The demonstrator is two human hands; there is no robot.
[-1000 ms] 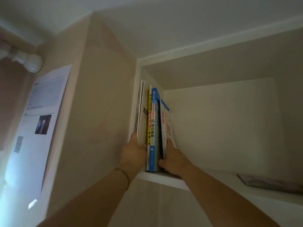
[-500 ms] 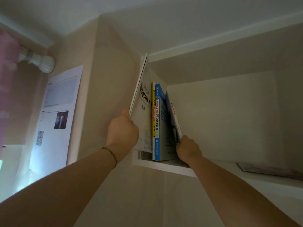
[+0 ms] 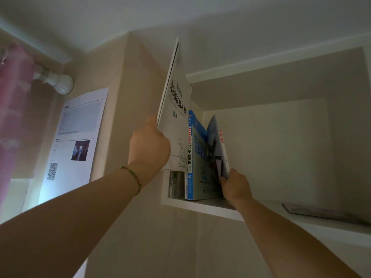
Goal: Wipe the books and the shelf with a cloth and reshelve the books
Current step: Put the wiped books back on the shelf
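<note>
- Head view, looking up at a white recessed wall shelf (image 3: 202,207) set high beside a beige wall corner.
- The left hand (image 3: 149,149), with a thin green braided bracelet (image 3: 131,174) at the wrist, grips the lower edge of a large thin white workbook with dark printed characters on its cover (image 3: 175,109); fingers are curled round its near edge. The workbook is lifted and tilted, its top rising above the shelf opening and its bottom edge clear of the shelf board.
- Below the lifted workbook, a thin book or pack with a glossy dark edge (image 3: 175,184) stands at the shelf's left wall; what it is cannot be told.
- Just right of it, a thick blue-spined book with yellow and white lettering (image 3: 190,157) stands upright on the shelf board.
- The right hand (image 3: 235,186) pinches the lower corner of a few thin leaning booklets with blue and white covers (image 3: 217,149), which tilt against the blue book.
- Far right on the shelf board, a flat greyish booklet (image 3: 321,213) lies well apart from the standing books.
- On the wall to the left hangs a white printed sheet with a small photo and a QR code (image 3: 76,141), beside a pink curtain (image 3: 14,109) on a white rod with a round end (image 3: 60,83).
</note>
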